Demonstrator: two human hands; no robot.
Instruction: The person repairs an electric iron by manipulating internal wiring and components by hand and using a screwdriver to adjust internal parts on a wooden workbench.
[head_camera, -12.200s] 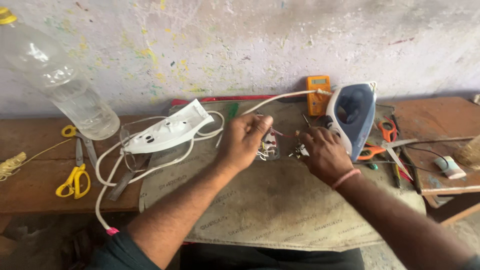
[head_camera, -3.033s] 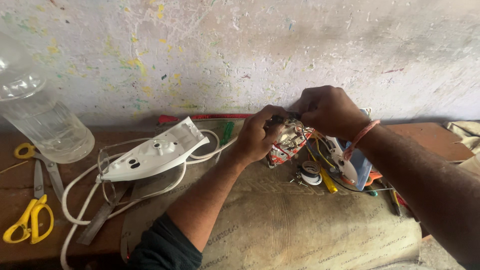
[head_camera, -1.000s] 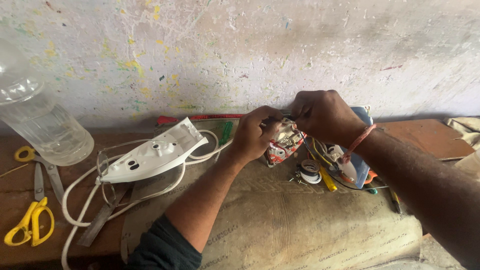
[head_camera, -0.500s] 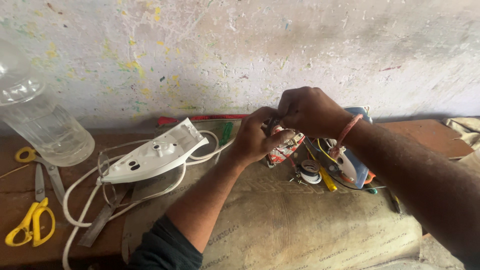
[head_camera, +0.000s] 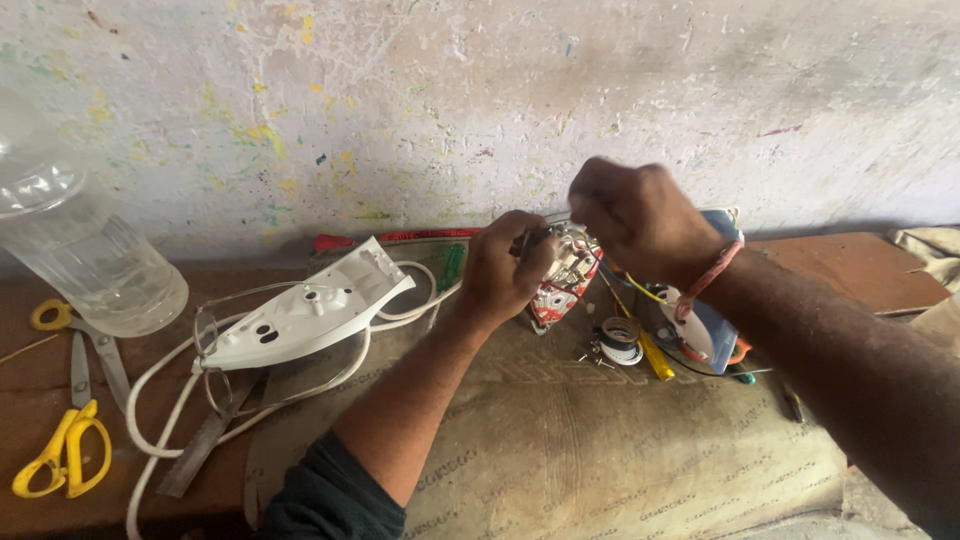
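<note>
Two hands meet over iron base (head_camera: 562, 285), raised off sacking mat (head_camera: 600, 450) near wall so wiring faces me. Left hand (head_camera: 500, 270) curled round base edge, gripping it tilted, steady. Right hand (head_camera: 635, 215) above it, fingers closed as if pinching small part at top; exact part hidden behind knuckles. White iron cover (head_camera: 305, 315) set aside left with cord (head_camera: 160, 400). Knob (head_camera: 620, 340) and yellow screwdriver (head_camera: 655, 355) lie just beside base, within reach. Scissors (head_camera: 60, 450) far left.

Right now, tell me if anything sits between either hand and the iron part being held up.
Nothing visible does. The left hand already grips the iron part from its left side, and the right hand is on its top edge.
</note>
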